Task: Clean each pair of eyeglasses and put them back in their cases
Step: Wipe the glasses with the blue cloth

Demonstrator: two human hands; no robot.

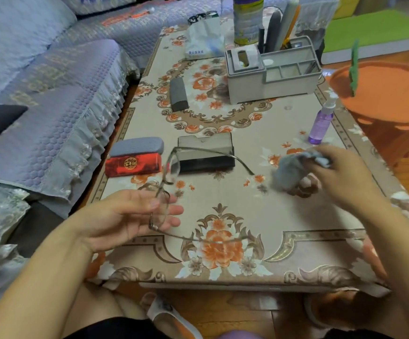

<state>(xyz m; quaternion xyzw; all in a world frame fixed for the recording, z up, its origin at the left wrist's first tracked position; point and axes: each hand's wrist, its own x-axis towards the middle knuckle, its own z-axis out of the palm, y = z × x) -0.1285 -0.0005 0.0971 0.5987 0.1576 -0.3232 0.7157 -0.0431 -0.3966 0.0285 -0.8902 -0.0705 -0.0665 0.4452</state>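
**Glasses held for cleaning over a flowered surface**

Head view. The left hand [135, 214] holds a pair of thin-framed glasses [160, 204] just above the near part of the surface [296, 216]; its fingers [171, 210] lie nearly straight behind one lens, and the thumb's hold on the frame cannot be made out clearly. The arms of the glasses are unfolded, one reaching toward the open black case [205, 152], which lies just beyond the glasses. The right hand [340, 174], to the right of the black case, has its fingers curled round a bunched grey cloth [289, 170] that hangs down to the surface. A purple spray bottle [320, 123] stands upright beyond the right hand, to the right of the black case. Left of the black case lie a closed grey case [137, 146] and, touching it on the near side, a red case [132, 165]. Farther back from the black case lie a dark grey case [178, 94] and a grey organiser [271, 69].
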